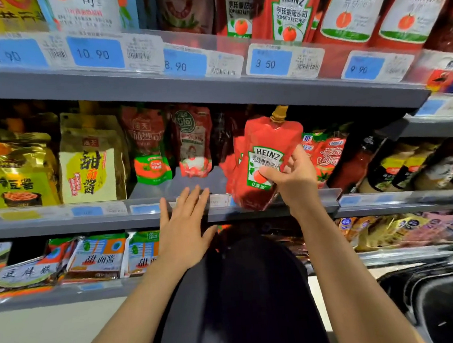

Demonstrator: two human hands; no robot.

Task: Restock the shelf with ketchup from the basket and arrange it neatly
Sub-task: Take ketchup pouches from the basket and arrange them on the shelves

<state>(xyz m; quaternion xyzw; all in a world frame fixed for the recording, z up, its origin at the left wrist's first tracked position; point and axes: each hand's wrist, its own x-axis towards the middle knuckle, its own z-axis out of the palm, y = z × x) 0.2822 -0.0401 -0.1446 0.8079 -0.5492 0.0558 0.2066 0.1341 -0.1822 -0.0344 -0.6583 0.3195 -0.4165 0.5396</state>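
My right hand [293, 177] grips a red Heinz ketchup pouch [261, 152] with a gold spout, holding it upright at the front edge of the middle shelf [89, 223]. Its bottom hangs just in front of the shelf's price rail. My left hand [183, 228] is stretched out flat with straight fingers, fingertips at the shelf edge to the left of the pouch, holding nothing. Behind the pouch is a bare grey gap on the shelf. Part of the black basket [443, 298] shows at the lower right.
Other red sauce pouches [194, 144] stand at the back left of the gap, and McCormick packs [329, 156] to its right. Heinz pouches [286, 14] and bottles fill the upper shelf. Flat sauce packets [97, 258] lie on the lower shelf.
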